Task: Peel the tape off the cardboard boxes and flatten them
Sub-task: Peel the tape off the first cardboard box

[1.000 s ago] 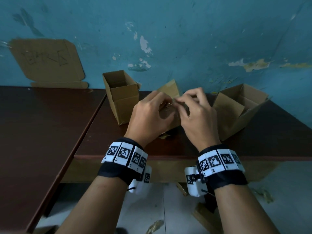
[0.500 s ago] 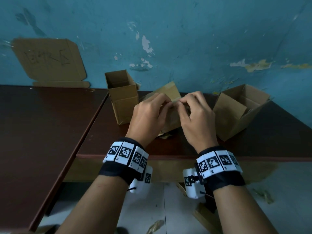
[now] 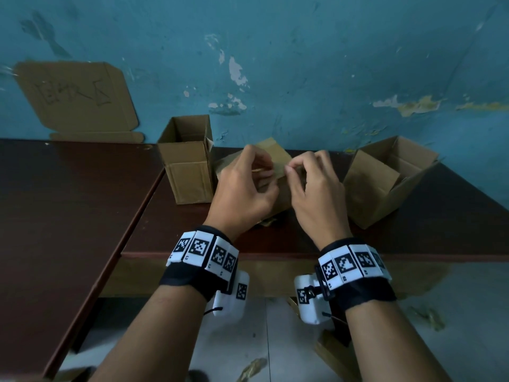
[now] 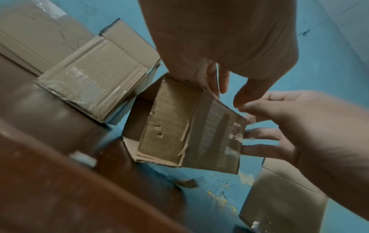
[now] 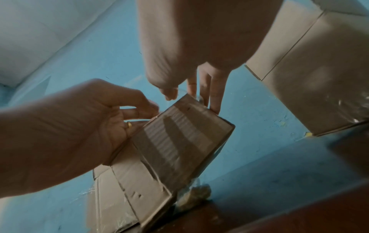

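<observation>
- Cardboard box (image 4: 191, 126), light and easily creased, was held tilted just above the tabletop (image 3: 275, 244), beside the upright box (image 3: 187, 166).
- Left hand (image 3: 242, 194) gripped its top edge; right hand (image 3: 316, 194) pinched clear tape (image 5: 197, 98) at the corner, the likely best hold.

Dim, cool-toned light in all three views; wide-angle warp throughout.
Head view is sharp at centre, with the tabletop (image 3: 275, 245) edges bowed toward the frame borders. Both wrist views are softer and grainy, near surfaces blurred. Clear tape on the cardboard box (image 5: 179, 141) catches streaky glare; finger shadows fall across it. Faint sheen on the tabletop.
</observation>
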The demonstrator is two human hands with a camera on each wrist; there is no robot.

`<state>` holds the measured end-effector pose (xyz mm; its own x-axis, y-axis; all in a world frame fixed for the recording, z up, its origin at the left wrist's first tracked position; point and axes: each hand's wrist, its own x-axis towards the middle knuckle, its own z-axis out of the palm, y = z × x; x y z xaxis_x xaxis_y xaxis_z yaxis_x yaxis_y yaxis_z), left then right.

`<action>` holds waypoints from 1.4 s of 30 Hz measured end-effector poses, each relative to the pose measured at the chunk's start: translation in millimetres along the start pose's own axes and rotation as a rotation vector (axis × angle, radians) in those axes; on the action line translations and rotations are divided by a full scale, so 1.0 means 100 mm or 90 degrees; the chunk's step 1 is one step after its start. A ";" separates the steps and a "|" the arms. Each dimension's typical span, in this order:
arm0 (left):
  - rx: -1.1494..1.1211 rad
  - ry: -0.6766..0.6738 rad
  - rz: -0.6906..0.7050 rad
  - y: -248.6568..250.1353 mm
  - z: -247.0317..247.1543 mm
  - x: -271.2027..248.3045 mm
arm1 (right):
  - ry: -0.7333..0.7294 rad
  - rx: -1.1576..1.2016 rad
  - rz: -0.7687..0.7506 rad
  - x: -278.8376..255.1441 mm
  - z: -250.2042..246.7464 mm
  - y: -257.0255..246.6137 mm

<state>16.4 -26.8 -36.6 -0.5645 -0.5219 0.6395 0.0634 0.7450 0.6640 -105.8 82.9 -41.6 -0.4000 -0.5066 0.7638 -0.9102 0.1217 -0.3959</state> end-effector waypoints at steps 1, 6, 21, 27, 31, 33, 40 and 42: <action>0.013 -0.007 -0.006 -0.01 0.01 -0.01 | 0.007 0.009 0.005 0.00 0.01 -0.01; 0.065 0.002 -0.025 -0.06 0.08 0.00 | 0.063 0.070 0.019 0.02 0.03 -0.06; 0.006 0.045 -0.070 -0.13 0.11 0.02 | 0.086 0.371 0.109 0.12 -0.07 -0.19; -0.144 0.008 -0.179 -0.12 0.11 0.02 | 0.046 0.407 0.115 0.10 -0.02 -0.25; -0.225 0.020 -0.186 -0.05 0.05 0.04 | 0.039 0.422 0.142 0.09 -0.01 -0.24; -0.182 -0.002 -0.176 -0.06 0.02 0.05 | 0.038 0.443 0.161 0.10 -0.02 -0.24; -0.112 -0.036 -0.177 -0.02 0.00 0.04 | 0.053 0.494 0.229 0.11 -0.03 -0.21; -0.098 -0.032 -0.176 -0.01 0.01 0.04 | 0.059 0.507 0.242 0.12 -0.02 -0.20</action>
<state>13.4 -29.3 -35.1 -0.6171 -0.6724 0.4089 0.0232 0.5038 0.8635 -92.3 75.9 -24.1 -0.6984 -0.4771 0.5335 -0.3831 -0.3804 -0.8417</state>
